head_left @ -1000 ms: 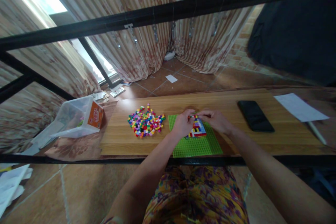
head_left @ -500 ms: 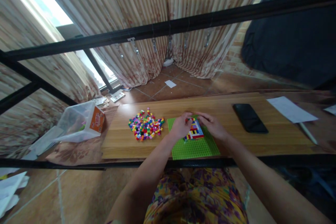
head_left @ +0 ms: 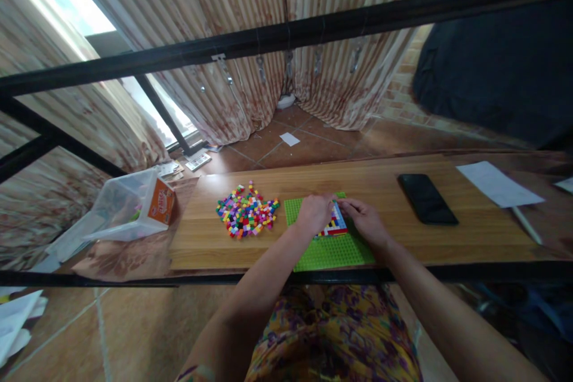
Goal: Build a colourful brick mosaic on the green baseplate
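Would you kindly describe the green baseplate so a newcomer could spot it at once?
On the wooden board, find the heap of small bricks. Right of it lies the green baseplate, a single flat studded sheet, unlike the loose bricks or the smooth black phone.

The brown wooden desk (head_left: 388,196) offers free room between the right hand (head_left: 364,221) and the flat black phone (head_left: 427,199); leftward, the heap of small multicoloured bricks (head_left: 248,213) obstructs.
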The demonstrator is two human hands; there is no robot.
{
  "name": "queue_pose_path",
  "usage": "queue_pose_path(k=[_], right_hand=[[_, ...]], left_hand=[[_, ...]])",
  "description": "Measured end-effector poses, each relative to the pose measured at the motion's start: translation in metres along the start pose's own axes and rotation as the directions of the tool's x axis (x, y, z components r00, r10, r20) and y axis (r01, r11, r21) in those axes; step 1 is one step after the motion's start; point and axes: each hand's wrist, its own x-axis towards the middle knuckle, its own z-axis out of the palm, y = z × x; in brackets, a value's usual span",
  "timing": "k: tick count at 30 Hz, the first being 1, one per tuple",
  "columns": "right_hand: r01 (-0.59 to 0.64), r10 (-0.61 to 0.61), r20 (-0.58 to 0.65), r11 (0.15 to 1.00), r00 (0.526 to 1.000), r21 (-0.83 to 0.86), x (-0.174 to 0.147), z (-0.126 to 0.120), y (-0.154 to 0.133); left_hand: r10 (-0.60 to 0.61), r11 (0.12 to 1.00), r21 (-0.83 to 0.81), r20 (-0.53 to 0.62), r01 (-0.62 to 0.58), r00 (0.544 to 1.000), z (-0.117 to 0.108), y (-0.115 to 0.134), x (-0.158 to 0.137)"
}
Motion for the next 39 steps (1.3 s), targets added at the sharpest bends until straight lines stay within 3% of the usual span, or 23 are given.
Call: queue_pose_path(k=[10,15,19,21,26,29,32,39], right_hand=[[0.067,-0.078,-0.037,0.968,0.996,-0.242,-0.005,-0.004,-0.003],[0.045,-0.06,-0.04,0.954,0.997,-0.296,-0.007,-0.007,-0.003],[-0.006,-0.011,-0.096,0.984,0.995,-0.179,-0.011,-0.007,-0.004],[-0.037,0.028,-0.135,0.997,0.99,-0.062,-0.011,-0.008,-0.002],[0.013,0.017,-0.245,0.992,0.969,0.123,-0.007,-0.011,0.01],[0.015,0.017,-0.245,0.992,0.969,0.128,-0.006,-0.011,0.013],[-0.006,0.03,-0.233,0.995,0.972,0.104,-0.007,-0.011,0.012],[-0.023,0.044,-0.236,0.995,0.971,0.092,-0.011,-0.011,0.008]], left_hand=[[0.039,0.999,0.001,-0.067,-0.039,0.997,0.015,-0.004,-0.002],[0.056,0.996,0.067,-0.08,-0.051,0.995,0.018,-0.001,-0.002],[0.125,0.992,0.033,-0.274,-0.12,0.954,0.014,0.001,-0.015],[0.097,0.993,-0.024,-0.384,-0.115,0.918,0.01,-0.003,-0.03],[-0.125,0.991,-0.113,-0.526,0.077,0.842,-0.001,-0.042,-0.092],[-0.255,0.966,-0.107,-0.564,0.236,0.785,-0.008,-0.073,-0.127],[-0.287,0.943,-0.036,-0.587,0.33,0.757,-0.013,-0.093,-0.151],[-0.361,0.898,0.012,-0.55,0.439,0.754,-0.013,-0.105,-0.169]])
